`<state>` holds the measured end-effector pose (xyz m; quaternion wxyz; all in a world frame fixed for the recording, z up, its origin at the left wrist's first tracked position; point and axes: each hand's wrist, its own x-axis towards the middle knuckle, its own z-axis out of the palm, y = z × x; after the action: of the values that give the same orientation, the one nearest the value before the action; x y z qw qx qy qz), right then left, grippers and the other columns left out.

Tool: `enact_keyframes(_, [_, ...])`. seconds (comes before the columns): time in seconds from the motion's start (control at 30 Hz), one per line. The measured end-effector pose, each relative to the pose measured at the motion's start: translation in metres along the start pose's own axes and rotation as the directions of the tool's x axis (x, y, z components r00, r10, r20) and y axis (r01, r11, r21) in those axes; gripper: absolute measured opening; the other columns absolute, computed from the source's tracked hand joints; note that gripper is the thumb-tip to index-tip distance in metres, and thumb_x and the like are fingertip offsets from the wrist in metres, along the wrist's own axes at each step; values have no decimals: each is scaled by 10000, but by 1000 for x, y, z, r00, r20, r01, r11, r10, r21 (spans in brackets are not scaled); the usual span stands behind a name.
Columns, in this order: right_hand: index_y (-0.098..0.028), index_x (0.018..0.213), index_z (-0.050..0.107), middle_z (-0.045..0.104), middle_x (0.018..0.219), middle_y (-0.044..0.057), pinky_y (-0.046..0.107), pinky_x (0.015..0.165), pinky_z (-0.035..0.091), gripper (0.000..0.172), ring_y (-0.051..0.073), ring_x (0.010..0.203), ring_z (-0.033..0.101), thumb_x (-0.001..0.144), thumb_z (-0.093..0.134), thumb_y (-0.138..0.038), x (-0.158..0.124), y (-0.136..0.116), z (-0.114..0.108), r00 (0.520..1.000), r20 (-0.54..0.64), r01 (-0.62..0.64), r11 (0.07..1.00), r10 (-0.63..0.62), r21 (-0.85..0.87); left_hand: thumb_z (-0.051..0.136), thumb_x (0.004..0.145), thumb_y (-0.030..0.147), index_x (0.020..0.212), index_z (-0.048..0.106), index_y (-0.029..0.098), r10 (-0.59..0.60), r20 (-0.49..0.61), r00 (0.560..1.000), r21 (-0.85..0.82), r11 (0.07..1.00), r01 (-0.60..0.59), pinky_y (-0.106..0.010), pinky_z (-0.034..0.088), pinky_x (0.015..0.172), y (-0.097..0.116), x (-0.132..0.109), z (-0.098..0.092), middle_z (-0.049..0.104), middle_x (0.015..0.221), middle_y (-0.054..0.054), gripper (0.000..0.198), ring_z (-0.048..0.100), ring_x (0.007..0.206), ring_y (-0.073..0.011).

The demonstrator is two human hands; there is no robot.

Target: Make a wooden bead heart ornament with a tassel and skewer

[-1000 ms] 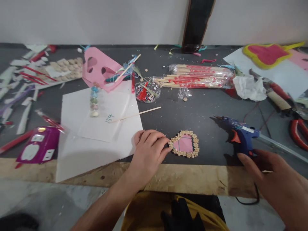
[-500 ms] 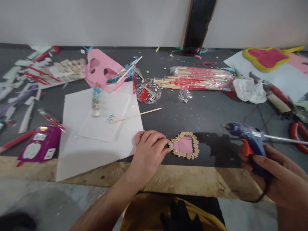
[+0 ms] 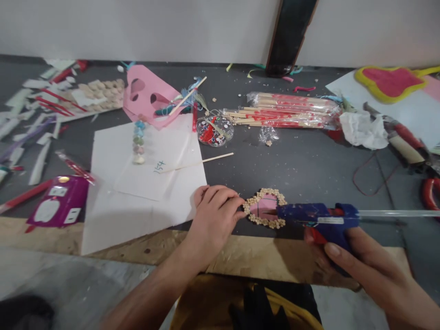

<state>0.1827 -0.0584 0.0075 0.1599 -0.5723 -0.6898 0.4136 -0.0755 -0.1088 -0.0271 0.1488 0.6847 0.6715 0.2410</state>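
A small heart-shaped frame (image 3: 276, 223) with a border of tiny wooden flower pieces and a pink middle lies near the table's front edge. My left hand (image 3: 217, 211) pinches its pointed left end between thumb and fingers. My right hand (image 3: 364, 261) is wrapped round the handle of a blue hot glue gun (image 3: 319, 215). A clear glue stick (image 3: 395, 213) sticks out of its back. The gun's nozzle points left, over the pink middle; whether the tip touches it I cannot tell. The gun's front hides part of the right border.
White sheets (image 3: 103, 197) and a thin stick (image 3: 218, 158) lie to the left, by a purple packet (image 3: 60, 201). Farther back are a pink cut-out (image 3: 147, 96), a round bead case (image 3: 215, 130) and wrapped stick bundles (image 3: 292, 110). Pliers (image 3: 405, 142) lie at right.
My right hand has brought the glue gun leftwards, from right of the heart frame to over its pink middle. My left hand still holds the frame's pointed end. The view has shifted slightly.
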Motion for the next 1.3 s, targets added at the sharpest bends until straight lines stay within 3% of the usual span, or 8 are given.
enact_keyframes(0.1, [-299, 995, 625, 716, 882, -2, 168, 660, 546, 223, 162, 780, 678, 849, 522, -433, 5, -5, -4, 987, 147, 69, 997, -64, -33, 528, 898, 305, 978, 637, 214, 1, -5, 1000, -5, 1000, -1, -414, 299, 896, -1, 0, 0, 642, 1004, -32, 163, 519, 1034, -217])
enact_keyframes(0.2, [-287, 1037, 613, 703, 922, -4, 166, 706, 541, 210, 159, 834, 672, 846, 546, -343, 11, -2, -9, 940, 264, 259, 957, -218, -132, 519, 902, 305, 988, 633, 218, 4, -7, 1000, -7, 1000, -4, -416, 302, 898, -1, 0, 1, 645, 1010, -35, 167, 518, 1027, -215])
enact_keyframes(0.4, [-262, 1047, 584, 702, 889, 1, 189, 649, 555, 204, 165, 784, 685, 854, 526, -289, 15, 0, -5, 883, 304, 425, 885, -358, -191, 506, 909, 310, 997, 633, 216, 5, -2, 1000, -12, 1000, -5, -418, 301, 903, -2, 0, 1, 640, 1020, -35, 181, 513, 1028, -213])
enact_keyframes(0.87, [-265, 1027, 570, 697, 814, 6, 195, 556, 547, 183, 165, 688, 679, 856, 511, -288, 20, -4, -3, 856, 289, 495, 841, -428, -220, 499, 911, 293, 994, 642, 217, 3, -4, 1000, 14, 1000, -3, -418, 301, 908, -1, 0, 0, 636, 1015, -27, 182, 517, 1038, -215])
enact_keyframes(1.3, [-260, 1011, 570, 684, 810, -2, 185, 553, 539, 169, 148, 680, 669, 849, 525, -274, 23, 3, -6, 857, 299, 491, 842, -420, -225, 504, 907, 294, 976, 641, 215, 3, -9, 1000, 4, 1000, -3, -425, 295, 908, -1, 1, 0, 645, 1009, -36, 172, 519, 1029, -223])
